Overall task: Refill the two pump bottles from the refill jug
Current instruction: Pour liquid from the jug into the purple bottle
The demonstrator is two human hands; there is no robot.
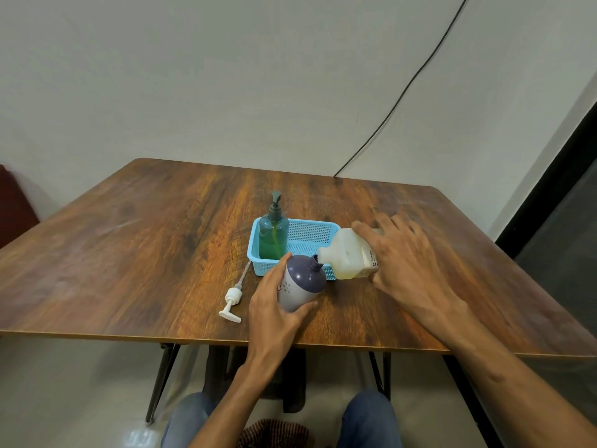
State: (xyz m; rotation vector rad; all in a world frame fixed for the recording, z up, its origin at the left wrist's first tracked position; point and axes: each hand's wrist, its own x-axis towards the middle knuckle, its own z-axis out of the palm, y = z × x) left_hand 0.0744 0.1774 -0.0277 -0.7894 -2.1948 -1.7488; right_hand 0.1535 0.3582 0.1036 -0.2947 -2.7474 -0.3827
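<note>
My left hand [274, 310] grips a grey-purple pump bottle [302, 282] with its pump off, standing tilted on the table. My right hand [407, 263] holds the translucent refill jug [347, 255] tipped sideways, its mouth at the bottle's open neck. The jug holds pale yellowish liquid. A white pump head [233, 300] with its tube lies on the table left of the bottle. A teal pump bottle [274, 234] with green liquid and its pump on stands upright in the left end of a blue basket [310, 236].
The wooden table [129, 253] has its near edge just below my hands. A black cable [403, 98] runs down the wall behind the table's far right corner. My knees show below the table.
</note>
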